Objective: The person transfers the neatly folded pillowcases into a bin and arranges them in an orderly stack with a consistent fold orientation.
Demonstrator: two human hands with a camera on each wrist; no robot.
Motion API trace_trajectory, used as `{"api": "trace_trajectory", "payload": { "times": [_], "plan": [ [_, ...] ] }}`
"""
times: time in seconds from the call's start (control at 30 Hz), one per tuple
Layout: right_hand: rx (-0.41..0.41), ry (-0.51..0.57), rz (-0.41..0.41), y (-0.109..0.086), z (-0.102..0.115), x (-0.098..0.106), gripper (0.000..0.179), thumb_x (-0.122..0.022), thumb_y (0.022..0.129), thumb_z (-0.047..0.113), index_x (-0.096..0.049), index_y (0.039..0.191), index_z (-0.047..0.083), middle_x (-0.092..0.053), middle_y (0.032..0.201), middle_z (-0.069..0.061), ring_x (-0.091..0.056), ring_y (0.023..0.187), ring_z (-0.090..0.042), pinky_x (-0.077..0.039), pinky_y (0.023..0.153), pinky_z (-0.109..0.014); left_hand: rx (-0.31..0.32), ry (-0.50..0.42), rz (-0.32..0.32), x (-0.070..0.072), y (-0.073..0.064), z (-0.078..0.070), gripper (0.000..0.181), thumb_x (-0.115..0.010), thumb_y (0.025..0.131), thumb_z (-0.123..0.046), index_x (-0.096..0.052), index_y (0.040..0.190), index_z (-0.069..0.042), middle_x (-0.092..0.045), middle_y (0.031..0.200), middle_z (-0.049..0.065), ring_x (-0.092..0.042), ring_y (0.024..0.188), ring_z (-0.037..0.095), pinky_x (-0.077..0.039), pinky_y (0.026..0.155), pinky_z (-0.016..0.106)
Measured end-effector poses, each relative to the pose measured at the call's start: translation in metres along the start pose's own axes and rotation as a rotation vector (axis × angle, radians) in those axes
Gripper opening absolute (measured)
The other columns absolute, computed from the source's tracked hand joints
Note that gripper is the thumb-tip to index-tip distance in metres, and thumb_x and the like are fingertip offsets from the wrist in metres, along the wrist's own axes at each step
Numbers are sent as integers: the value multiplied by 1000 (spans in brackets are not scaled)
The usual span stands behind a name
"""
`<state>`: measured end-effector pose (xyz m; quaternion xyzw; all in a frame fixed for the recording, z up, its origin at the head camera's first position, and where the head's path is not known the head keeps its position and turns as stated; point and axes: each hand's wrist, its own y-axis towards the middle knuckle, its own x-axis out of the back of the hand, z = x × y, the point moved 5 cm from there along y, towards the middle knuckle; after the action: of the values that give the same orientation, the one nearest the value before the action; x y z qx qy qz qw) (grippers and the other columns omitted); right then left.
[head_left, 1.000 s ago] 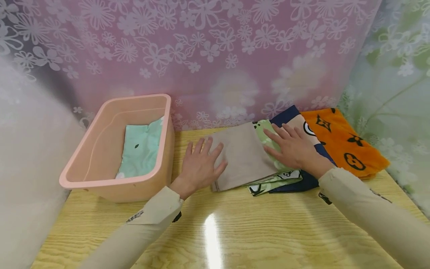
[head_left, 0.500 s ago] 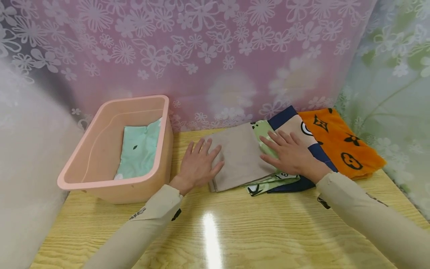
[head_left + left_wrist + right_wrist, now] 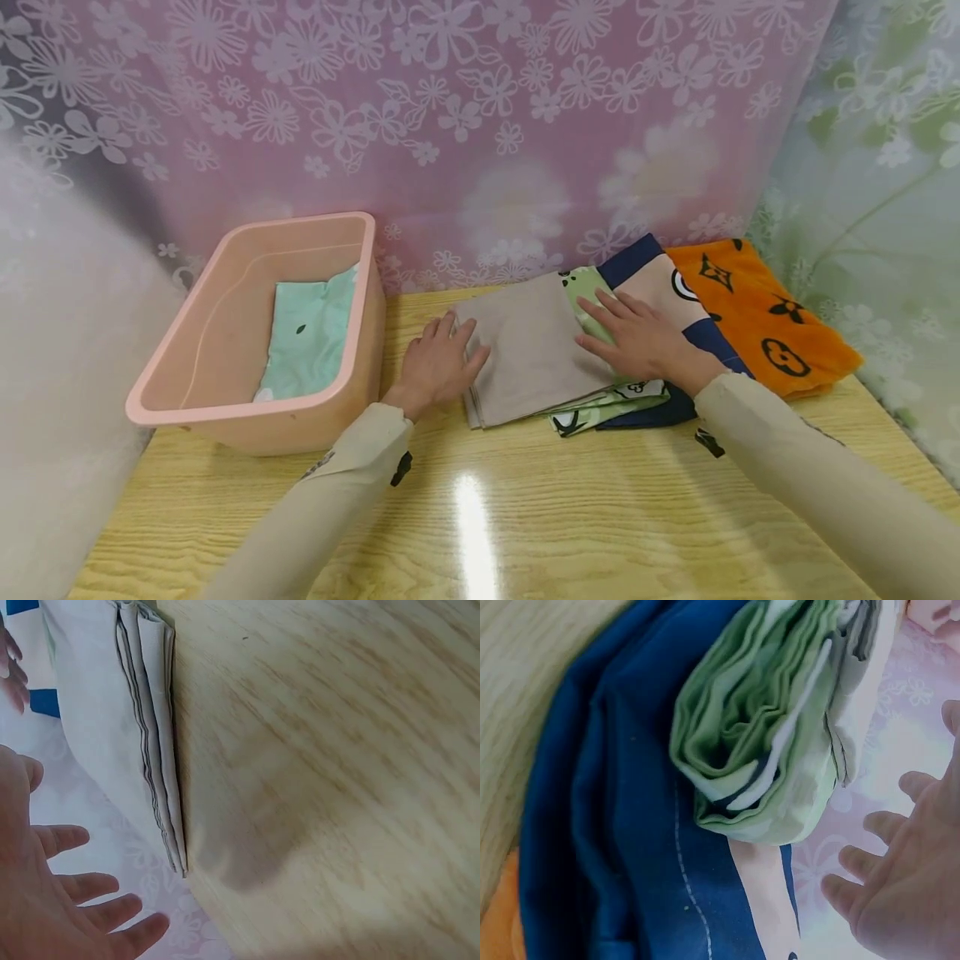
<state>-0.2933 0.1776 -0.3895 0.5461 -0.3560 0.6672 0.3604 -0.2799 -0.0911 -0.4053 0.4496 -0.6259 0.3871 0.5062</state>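
Observation:
My left hand (image 3: pixel 438 362), fingers spread, hovers by the left edge of a folded grey-beige cloth (image 3: pixel 525 350). A gap shows between this hand (image 3: pixel 60 892) and the stacked layers of the grey-beige cloth (image 3: pixel 142 735) in the left wrist view. Fingers extended and holding nothing, my right hand (image 3: pixel 645 337) is over a folded green patterned cloth (image 3: pixel 588 292). The right wrist view shows that hand (image 3: pixel 907 870) apart from the rolled end of the green cloth (image 3: pixel 757 772). Beneath the green one lies a navy-and-pink cloth (image 3: pixel 645 279), partly hidden by the hand.
An orange plush cloth (image 3: pixel 765 317) with black motifs lies folded at the right end of the overlapping row. On the left stands a pink plastic basin (image 3: pixel 247 408) holding a mint-green cloth (image 3: pixel 307 342). A flowered curtain (image 3: pixel 480 150) hangs behind the wooden table (image 3: pixel 585 517).
My left hand has drawn back slightly towards me, off the edge of the grey-beige cloth. The right hand has shifted a little to the left. The cloths look unchanged.

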Motion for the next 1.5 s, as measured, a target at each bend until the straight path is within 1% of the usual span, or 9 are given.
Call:
{"api": "trace_trajectory", "payload": {
  "times": [0.47,0.67,0.77,0.87,0.93,1.07,1.2,1.37,1.5],
  "plan": [
    [-32,564,50,19,-9,-3,69,-32,103,47,-13,153,4,-14,155,-20,-15,140,-40,-16,109,-59,166,-584,39,-5,16,18,63,-35,102,-46,-34,144,1,-44,139,17,-44,125,31,-38,100,47],
    [-96,678,50,21,-16,-6,67,-30,104,43,-14,151,-1,-18,153,-24,-25,136,-43,-21,108,-57,275,-719,62,-8,17,24,63,-35,101,-47,-35,143,0,-48,135,15,-50,117,27,-41,97,44],
    [-126,809,72,23,-18,-9,66,-31,105,41,-14,150,-4,-23,150,-26,-33,132,-43,-29,105,-54,317,-777,55,-8,17,25,54,-37,101,-44,-49,126,2,-59,100,13,-55,81,22,-46,75,38],
    [-156,950,114,25,-17,-13,66,-33,105,39,-15,149,-7,-25,148,-28,-38,128,-43,-36,102,-51,363,-856,57,-9,17,27,40,-40,101,-40,-52,98,-2,-48,71,6,-45,59,18,-45,62,34],
    [-181,998,132,26,-17,-15,66,-35,104,38,-17,148,-8,-26,147,-29,-38,128,-43,-37,101,-50,391,-924,70,-10,17,28,39,-42,101,-37,-47,82,-4,-43,65,4,-43,56,18,-50,64,36],
    [-239,1031,153,28,-16,-18,63,-36,104,35,-21,146,-10,-30,146,-29,-41,127,-42,-39,100,-48,446,-1061,127,-14,16,30,34,-46,100,-34,-49,91,-2,-51,83,10,-54,71,21,-54,78,41],
    [-294,1015,177,32,-15,-24,60,-37,104,33,-27,144,-11,-33,145,-28,-41,128,-40,-40,100,-46,488,-1073,178,-18,15,31,40,-49,99,-35,-48,114,2,-54,105,17,-59,88,27,-54,80,40],
    [-352,946,191,39,-17,-30,55,-41,103,34,-44,134,-10,-42,137,-25,-47,121,-33,-41,100,-44,493,-987,167,-21,21,30,32,-55,96,-32,-52,97,-1,-54,88,12,-60,76,25,-56,72,38],
    [-390,981,217,42,-19,-35,58,-43,102,34,-37,140,-10,-36,142,-25,-43,126,-35,-37,103,-47,524,-999,163,-25,24,31,31,-61,92,-32,-51,95,-3,-52,80,8,-57,68,21,-56,70,37]
  ]
}}
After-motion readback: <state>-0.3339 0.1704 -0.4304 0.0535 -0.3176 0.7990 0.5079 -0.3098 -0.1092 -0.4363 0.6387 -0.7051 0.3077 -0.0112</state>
